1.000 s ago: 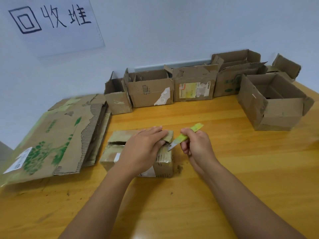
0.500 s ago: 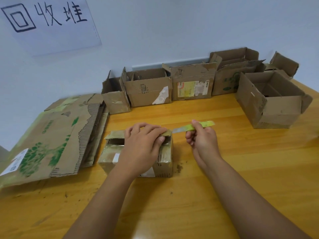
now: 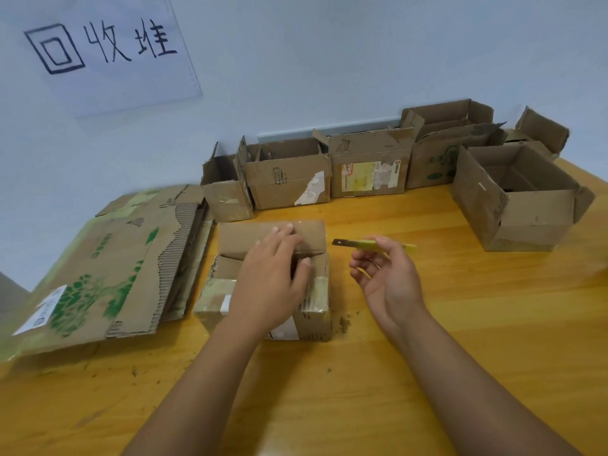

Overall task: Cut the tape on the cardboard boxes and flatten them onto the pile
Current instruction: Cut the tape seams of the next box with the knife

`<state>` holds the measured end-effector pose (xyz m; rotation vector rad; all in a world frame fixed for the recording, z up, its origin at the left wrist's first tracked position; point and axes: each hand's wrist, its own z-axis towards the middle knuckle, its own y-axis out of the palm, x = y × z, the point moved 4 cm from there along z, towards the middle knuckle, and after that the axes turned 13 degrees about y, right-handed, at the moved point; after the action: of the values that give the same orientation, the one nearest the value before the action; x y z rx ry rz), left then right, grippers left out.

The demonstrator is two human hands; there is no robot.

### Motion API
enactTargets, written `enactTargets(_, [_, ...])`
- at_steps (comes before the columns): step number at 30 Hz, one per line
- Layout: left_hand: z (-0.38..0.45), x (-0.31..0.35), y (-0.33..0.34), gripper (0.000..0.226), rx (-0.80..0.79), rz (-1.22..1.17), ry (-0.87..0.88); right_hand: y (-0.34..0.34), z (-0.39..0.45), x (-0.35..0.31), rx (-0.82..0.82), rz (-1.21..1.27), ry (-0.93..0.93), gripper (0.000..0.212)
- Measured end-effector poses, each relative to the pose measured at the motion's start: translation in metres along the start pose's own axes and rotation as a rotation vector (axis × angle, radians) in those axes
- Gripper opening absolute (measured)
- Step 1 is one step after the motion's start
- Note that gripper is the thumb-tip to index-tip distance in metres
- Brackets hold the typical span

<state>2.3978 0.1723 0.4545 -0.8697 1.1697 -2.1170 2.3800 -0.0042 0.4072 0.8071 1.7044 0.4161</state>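
Opening the small box at the middle of the frame, knife held clear

The left hand lies on the small box, fingers stretched forward onto the raised far flap and thumb at the edge of the opening, holding nothing. The right hand pinches a yellow knife just right of the box, blade bare and pointing left toward the flap. To do this step well, I judge the flap should be folded fully back with the left hand while the blade stays off to the right, away from those fingers; any tape left on the shiny near side wants a shallow cut away from the body. The pile of flat cardboard waits at left on the bench, touching or nearly touching the box.
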Motion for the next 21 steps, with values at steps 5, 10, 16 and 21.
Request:
enactTargets(5, [0.006, -0.005, 0.009, 0.043, -0.195, 0.023, 0.019, 0.005, -0.006, 0.000, -0.066, -0.250, -0.096, 0.026])
enactTargets(10, [0.013, -0.007, 0.003, 0.048, -0.171, 0.057, 0.074, 0.007, -0.005, 0.009, 0.005, -0.505, -0.105, 0.024])
enactTargets(16, [0.003, -0.009, -0.005, 0.057, -0.296, 0.045, 0.163, 0.008, -0.006, 0.008, -0.022, -0.536, -0.112, 0.024])
enactTargets(21, [-0.006, -0.023, -0.005, 0.078, -0.481, -0.059, 0.182, 0.007, -0.004, 0.008, -0.041, -0.584, -0.166, 0.026])
